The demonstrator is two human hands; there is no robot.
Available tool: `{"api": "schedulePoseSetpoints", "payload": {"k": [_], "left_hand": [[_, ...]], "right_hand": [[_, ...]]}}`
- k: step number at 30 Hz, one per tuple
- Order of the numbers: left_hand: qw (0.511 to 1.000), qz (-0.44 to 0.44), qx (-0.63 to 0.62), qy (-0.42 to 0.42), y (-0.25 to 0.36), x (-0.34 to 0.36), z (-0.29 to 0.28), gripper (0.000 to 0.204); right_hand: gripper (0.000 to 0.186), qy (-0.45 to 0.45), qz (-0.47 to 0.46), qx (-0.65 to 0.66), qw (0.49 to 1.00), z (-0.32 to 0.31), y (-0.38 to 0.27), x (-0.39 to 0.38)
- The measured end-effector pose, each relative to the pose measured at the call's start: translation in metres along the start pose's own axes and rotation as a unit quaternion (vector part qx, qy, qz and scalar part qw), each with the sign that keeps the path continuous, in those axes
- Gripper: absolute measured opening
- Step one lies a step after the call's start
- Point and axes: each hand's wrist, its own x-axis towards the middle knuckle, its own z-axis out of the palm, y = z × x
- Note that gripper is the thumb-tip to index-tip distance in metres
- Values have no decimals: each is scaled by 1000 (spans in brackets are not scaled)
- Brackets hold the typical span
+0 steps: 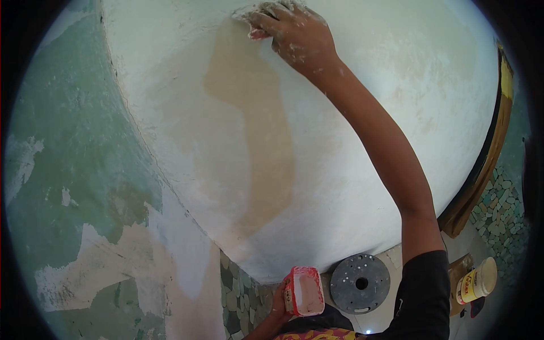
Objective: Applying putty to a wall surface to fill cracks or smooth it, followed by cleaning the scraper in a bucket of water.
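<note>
High on the white wall (351, 141), my right hand (300, 37) presses a crumpled rag (258, 34) against the surface. White paste coats the rag and smears my fingers; a bit of red shows at its lower edge. Below that spot, a long beige damp-looking patch (269, 147) runs down the wall. Low in front of my body, my left hand (278, 303) grips a red plastic tub (289, 293) by its left side. Pale pinkish-white paste lies inside the tub and streaks its rim. Part of my left hand is hidden behind the tub.
A round dark grey plate (345, 283) with a centre hole stands right of the tub. Farther right is a white-and-yellow bucket (476, 280). A green wall (68, 124) with patchy plaster meets the white one at left. Wooden edging (481, 175) borders the far right.
</note>
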Motion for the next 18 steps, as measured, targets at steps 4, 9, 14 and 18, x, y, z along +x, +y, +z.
{"api": "schedulePoseSetpoints", "payload": {"k": [4,9,14,18], "left_hand": [[1000,-11,-15,1,-1,-10,11,68],[998,-27,-63,-2,8,-15,20,50],[996,-38,-74,-13,4,-12,11,49],[999,-28,-8,18,0,-3,-13,72]], "right_hand": [[44,-71,34,-11,997,7,-13,-22],[34,-93,64,-19,993,-9,-5,3],[46,-29,37,-35,998,10,0,-24],[44,-87,56,13,995,-10,-13,-25]]}}
